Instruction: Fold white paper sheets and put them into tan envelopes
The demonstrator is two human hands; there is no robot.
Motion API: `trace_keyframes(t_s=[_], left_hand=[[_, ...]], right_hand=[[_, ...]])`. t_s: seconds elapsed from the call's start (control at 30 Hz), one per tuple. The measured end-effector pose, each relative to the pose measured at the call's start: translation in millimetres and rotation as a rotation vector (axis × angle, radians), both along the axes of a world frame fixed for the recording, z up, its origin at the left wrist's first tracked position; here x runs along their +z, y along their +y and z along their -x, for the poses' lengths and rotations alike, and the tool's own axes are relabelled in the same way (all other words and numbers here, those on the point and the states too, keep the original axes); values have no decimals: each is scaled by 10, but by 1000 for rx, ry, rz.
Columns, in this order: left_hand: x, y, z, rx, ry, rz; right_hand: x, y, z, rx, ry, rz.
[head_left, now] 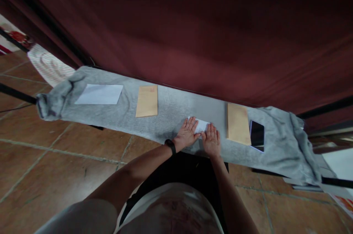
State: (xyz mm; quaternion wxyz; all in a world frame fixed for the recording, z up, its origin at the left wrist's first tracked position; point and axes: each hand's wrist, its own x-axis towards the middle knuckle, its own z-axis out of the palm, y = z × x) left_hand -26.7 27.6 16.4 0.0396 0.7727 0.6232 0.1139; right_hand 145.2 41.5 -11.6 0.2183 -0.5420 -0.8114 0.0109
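Observation:
Both palms lie on a small white sheet of paper (202,126), which looks folded, near the front edge of the cloth-covered table. My left hand (187,134), with a dark band at its wrist, rests flat over the paper's left part, fingers stretched out. Over its right end lies my right hand (211,140), also flat with straight fingers. Only the middle and upper edge of the paper show between the hands; the rest is covered. A brown envelope (147,100) lies to the left of my hands. Close on the right is a stack of brown envelopes (238,123).
A grey cloth (171,110) covers the narrow table and bunches up at both ends. White paper (99,94) lies at the far left. The phone (257,135) sits beside the right-hand envelopes. A dark red curtain (176,35) hangs along the back edge.

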Motion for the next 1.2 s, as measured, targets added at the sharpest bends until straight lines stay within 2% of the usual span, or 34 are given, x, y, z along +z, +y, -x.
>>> trace_keyframes(t_s=[0.3, 0.43, 0.63, 0.8, 0.87, 1.0, 1.1, 1.2], left_hand=[[0, -8, -7, -6, -36, 1], [-21, 0, -14, -8, -30, 1], [-55, -1, 49, -13, -61, 1], [-35, 10, -17, 40, -130, -7], [-7, 22, -136, -1, -169, -3], [40, 85, -397, -192, -219, 42], [36, 183, -469, -212, -214, 38], [5, 289, -435, -226, -193, 32]], right_hand=[[-7, -45, -159, -34, 25, -2], [1, -158, -166, -63, 46, -12], [28, -475, -137, 91, -21, 9], [74, -551, -102, 57, -38, 1], [93, -552, -90, 50, -40, 2], [101, -563, -85, 57, -67, 9], [84, -561, -87, 59, -70, 14], [66, -546, -78, 42, -55, 25]])
